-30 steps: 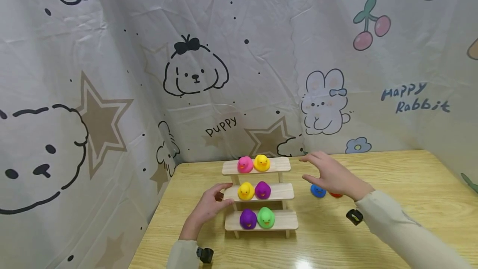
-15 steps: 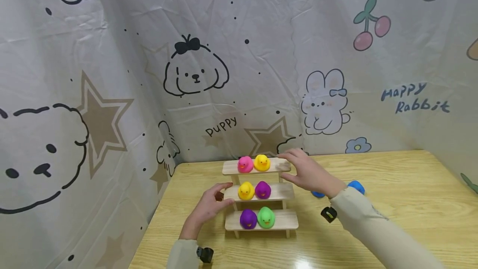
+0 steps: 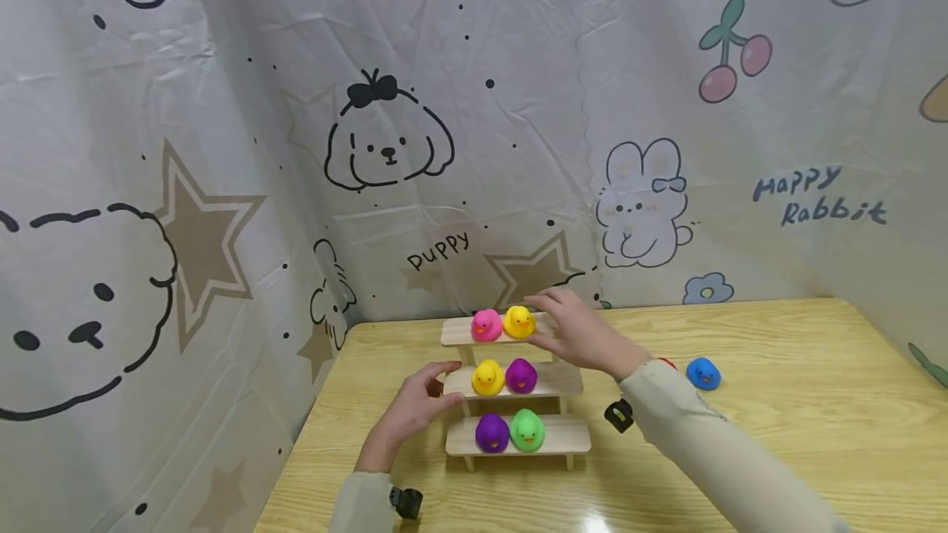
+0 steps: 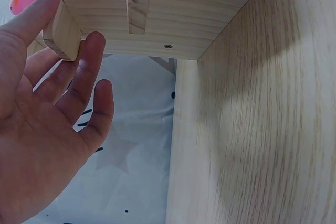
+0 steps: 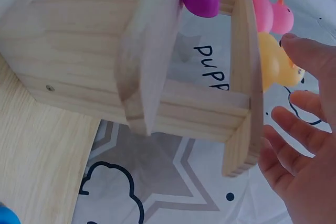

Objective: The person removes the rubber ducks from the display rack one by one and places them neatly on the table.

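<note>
Right hand (image 3: 573, 327) right at the top-tier yellow duck (image 3: 520, 322), left hand (image 3: 413, 403) on the three-tier wooden stand (image 3: 570, 434)!
Here, between one and two o'clock of the stand, the right hand spreads thumb and fingers partly open about that duck; contact, I can't tell. Over at nine o'clock, the left hand pinches the middle tier's end between thumb and fingers. A pink duck (image 3: 486, 326) sits at the top duck's nine o'clock; below, a second yellow duck (image 3: 487, 377) partners a magenta-purple duck (image 3: 522, 377). Out at three o'clock, a blue duck (image 3: 704, 373) on the table (image 3: 815, 401)!
</note>
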### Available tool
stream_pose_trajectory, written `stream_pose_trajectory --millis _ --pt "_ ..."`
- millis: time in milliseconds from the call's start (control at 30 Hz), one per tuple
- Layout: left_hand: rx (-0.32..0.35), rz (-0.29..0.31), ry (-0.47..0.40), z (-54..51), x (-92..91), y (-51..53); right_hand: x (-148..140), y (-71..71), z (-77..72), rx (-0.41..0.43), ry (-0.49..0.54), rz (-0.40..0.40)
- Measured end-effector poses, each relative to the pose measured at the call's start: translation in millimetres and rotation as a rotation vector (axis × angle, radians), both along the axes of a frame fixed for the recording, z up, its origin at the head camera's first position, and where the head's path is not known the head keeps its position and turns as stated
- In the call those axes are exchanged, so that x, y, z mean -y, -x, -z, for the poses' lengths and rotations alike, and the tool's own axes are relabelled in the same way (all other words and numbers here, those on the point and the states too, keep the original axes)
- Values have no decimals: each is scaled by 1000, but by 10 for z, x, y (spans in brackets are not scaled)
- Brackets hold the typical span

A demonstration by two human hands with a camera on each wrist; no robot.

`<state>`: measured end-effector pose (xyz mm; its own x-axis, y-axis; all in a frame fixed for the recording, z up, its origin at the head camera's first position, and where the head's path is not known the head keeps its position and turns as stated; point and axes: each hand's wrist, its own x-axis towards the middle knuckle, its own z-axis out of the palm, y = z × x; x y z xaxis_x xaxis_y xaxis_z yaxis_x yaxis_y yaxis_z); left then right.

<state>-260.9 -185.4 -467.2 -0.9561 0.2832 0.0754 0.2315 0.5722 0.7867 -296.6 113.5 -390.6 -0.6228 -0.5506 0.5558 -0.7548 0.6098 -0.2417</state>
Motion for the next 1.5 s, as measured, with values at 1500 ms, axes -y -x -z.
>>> stream_pose_trajectory --millis 1500 --pt "-3 1 -6 -3 5 -9 -74 -14 39 53 53 52"
